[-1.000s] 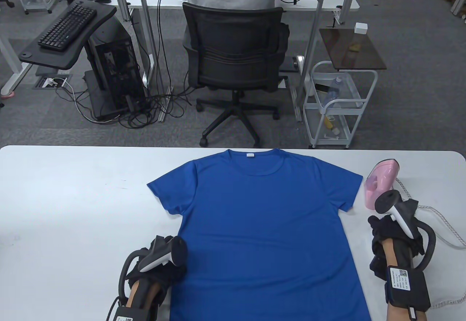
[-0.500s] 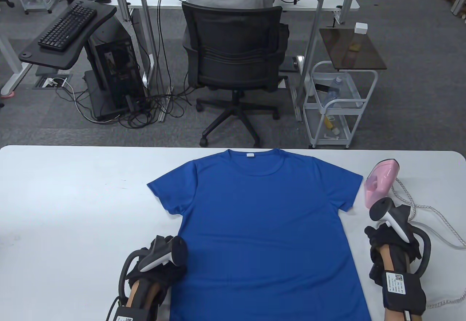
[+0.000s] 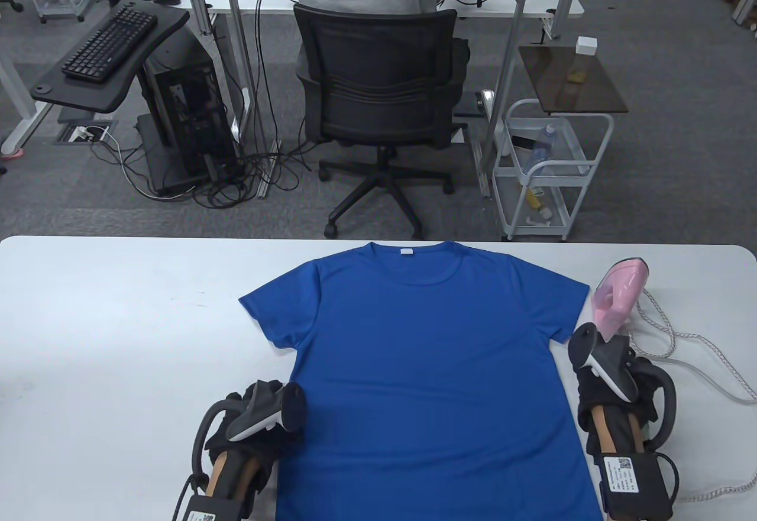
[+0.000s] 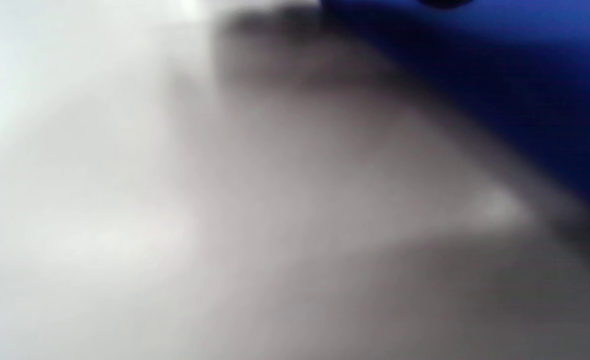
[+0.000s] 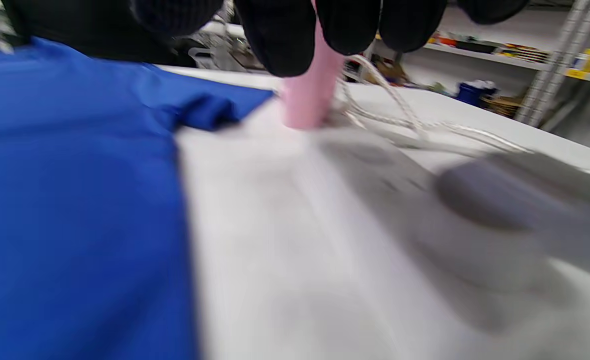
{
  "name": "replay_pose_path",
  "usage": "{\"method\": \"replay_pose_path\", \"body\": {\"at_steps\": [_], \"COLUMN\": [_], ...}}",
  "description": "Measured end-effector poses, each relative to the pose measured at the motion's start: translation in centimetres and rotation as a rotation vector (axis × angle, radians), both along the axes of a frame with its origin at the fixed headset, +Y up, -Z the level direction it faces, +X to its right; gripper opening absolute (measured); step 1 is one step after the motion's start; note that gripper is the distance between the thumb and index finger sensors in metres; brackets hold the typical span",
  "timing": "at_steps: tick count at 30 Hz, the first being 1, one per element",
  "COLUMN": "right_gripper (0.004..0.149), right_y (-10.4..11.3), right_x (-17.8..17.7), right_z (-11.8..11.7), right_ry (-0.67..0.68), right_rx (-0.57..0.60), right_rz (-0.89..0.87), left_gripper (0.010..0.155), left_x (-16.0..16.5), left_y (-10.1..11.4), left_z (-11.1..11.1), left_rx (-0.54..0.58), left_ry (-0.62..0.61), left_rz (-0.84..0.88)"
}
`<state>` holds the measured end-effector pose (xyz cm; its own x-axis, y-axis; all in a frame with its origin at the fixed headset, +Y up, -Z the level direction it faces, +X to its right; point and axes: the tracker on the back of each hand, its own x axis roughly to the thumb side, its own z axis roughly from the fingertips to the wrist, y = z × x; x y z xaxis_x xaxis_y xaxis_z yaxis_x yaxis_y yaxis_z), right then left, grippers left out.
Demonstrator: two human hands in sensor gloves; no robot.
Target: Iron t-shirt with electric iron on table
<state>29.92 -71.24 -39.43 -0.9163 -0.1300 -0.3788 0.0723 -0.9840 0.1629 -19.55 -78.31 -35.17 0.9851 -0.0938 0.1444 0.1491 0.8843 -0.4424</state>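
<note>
T-shirt (image 3: pixel 426 367) flat, collar away

The blue t-shirt (image 3: pixel 434 379) lay flat on the white table (image 3: pixel 118 320), front up, collar at the far side, sleeves spread. The pink iron (image 3: pixel 618 296) stood just beside its right sleeve, its cord (image 3: pixel 698 340) trailing rightward.

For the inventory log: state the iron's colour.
Pink; the iron shows best in the table view.
</note>
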Motion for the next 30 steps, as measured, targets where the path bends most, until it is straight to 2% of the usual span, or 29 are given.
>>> {"method": "replay_pose_path", "body": {"at_steps": [3,5,9,12,16,18,21,30], "right_gripper": [0.058,0.060,0.064,0.068,0.070,0.071,0.075,0.074], "right_y": [2.1,3.3,4.5,4.1,2.8,1.8,0.7,-0.1], "right_x": [-3.7,-5.7,-9.3,-11.3,-12.8,-13.2,-13.3,-12.6], "right_z": [0.5,1.2,3.4,4.8,6.0,6.2,6.9,7.3], "right_ry": [0.089,0.153,0.250,0.344,0.420,0.423,0.407,0.408], "right_rx": [0.102,0.123,0.227,0.218,0.236,0.290,0.269,0.278], "right_rz": [-0.041,-0.072,-0.180,-0.220,-0.256,-0.190,-0.026,-0.092], "left_gripper": [0.077,0.079,0.080,0.081,0.083,0.083,0.085,0.085], "left_x": [0.6,1.0,2.0,2.5,2.7,2.4,2.2,2.6], "left_y": [1.8,3.1,5.5,6.4,6.5,6.2,5.7,4.8], "left_z": [0.6,1.0,2.0,2.9,3.6,3.8,4.1,4.0], "left_rx": [0.079,0.127,0.237,0.328,0.379,0.413,0.440,0.444], "left_ry": [0.000,0.000,0.022,0.022,0.008,0.007,0.010,0.000], "left_rz": [0.039,0.038,0.073,0.128,0.130,0.112,0.090,0.076]}}
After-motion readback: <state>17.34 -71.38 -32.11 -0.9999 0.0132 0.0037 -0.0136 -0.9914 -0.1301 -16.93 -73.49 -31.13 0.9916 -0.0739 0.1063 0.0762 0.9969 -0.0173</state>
